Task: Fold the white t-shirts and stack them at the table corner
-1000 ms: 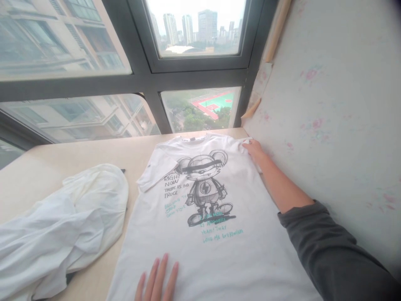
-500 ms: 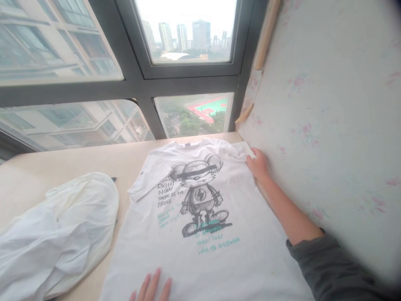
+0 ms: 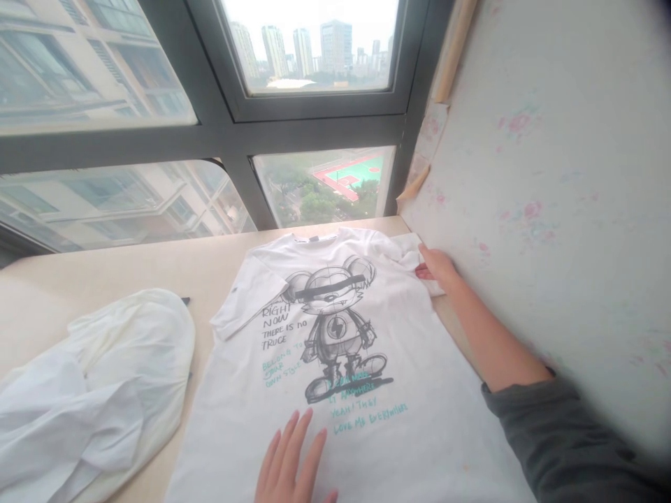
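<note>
A white T-shirt (image 3: 235,412) lies front side up, with a sketched mouse-eared figure and black and green lettering on it. My left hand (image 3: 291,461) is over its lower front, fingers spread and holding nothing. At the sleeve on the right side, my right hand (image 3: 437,267) touches the fabric with thumb and fingers apart. That sleeve (image 3: 406,246) is wrinkled near the shoulder, while the sleeve on the left side (image 3: 246,297) lies out flat.
Beside the shirt on the left is a crumpled white cloth item (image 3: 131,370) on the pale wooden surface (image 3: 131,262). A dark-framed window (image 3: 314,108) rises behind. The floral-papered wall (image 3: 566,279) stands close to my right arm.
My left hand has moved up and right across the shirt front. My right hand has loosened from a pinch on the sleeve, and more of the sleeve's edge shows below it.
</note>
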`<state>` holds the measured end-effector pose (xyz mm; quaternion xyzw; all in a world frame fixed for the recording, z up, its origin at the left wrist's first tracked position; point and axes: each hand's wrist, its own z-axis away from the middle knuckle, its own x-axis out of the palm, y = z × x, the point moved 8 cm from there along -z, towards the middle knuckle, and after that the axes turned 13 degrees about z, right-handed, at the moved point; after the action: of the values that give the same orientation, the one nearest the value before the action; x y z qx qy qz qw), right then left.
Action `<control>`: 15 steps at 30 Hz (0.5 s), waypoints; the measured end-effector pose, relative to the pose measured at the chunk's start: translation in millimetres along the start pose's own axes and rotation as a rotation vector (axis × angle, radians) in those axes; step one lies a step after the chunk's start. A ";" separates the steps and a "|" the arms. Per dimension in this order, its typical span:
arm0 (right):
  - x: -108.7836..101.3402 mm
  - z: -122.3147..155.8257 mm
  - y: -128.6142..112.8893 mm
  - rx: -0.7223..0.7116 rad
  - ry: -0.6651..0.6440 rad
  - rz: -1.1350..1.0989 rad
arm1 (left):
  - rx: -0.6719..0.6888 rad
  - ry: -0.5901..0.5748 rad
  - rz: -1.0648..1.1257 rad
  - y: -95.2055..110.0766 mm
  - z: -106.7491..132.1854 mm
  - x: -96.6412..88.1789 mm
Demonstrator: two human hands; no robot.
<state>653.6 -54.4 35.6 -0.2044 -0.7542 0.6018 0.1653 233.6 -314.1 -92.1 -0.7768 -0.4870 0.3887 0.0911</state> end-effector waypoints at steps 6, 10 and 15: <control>28.7 -0.3 -24.7 -0.032 -0.051 -0.249 | -0.043 -0.054 0.300 23.9 -34.1 15.1; 47.9 2.5 -36.3 -0.023 -0.184 -0.460 | -0.135 -0.241 0.568 39.9 -34.8 44.5; 13.3 11.3 -51.6 -0.219 0.033 -0.524 | -0.298 -0.437 0.905 55.5 -45.3 63.0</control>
<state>630.9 -67.0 83.5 -0.0287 -0.8391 0.4499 0.3044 317.2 -279.5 -122.6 -0.8149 -0.1605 0.4686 -0.3010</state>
